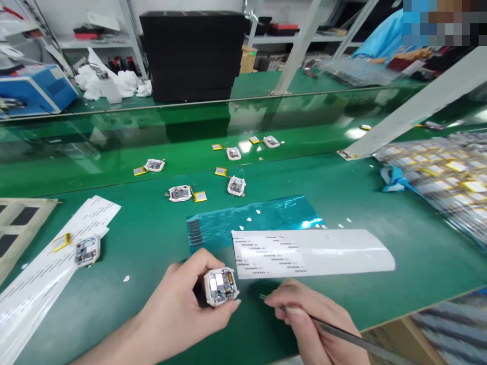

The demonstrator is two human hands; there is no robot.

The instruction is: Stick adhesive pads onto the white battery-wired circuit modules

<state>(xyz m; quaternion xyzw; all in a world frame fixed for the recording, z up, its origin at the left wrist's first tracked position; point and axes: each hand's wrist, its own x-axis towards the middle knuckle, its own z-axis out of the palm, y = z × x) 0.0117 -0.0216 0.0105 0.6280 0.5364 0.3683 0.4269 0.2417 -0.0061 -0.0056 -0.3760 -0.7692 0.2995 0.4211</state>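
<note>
One wide view, worn on the head, looks forward and down across the smooth green worktop (pixel 342 187) from its near side. The camera sits close above the bare left hand (pixel 186 304), at bottom centre, and the bare right hand (pixel 321 304), at lower right. Farther off, grey metal shelves (pixel 110 43) and a tall black stack (pixel 194 56) fill the frame's top.

Bare desk (pixel 251 327) parts left grip (pixel 188 304) from right grip (pixel 310 314), tweezers (pixel 342 332) jutting in; a sheet (pixel 342 252) lies just ahead of right grip. Left of left grip, mostly open desk reaches a board (pixel 87 250).
</note>
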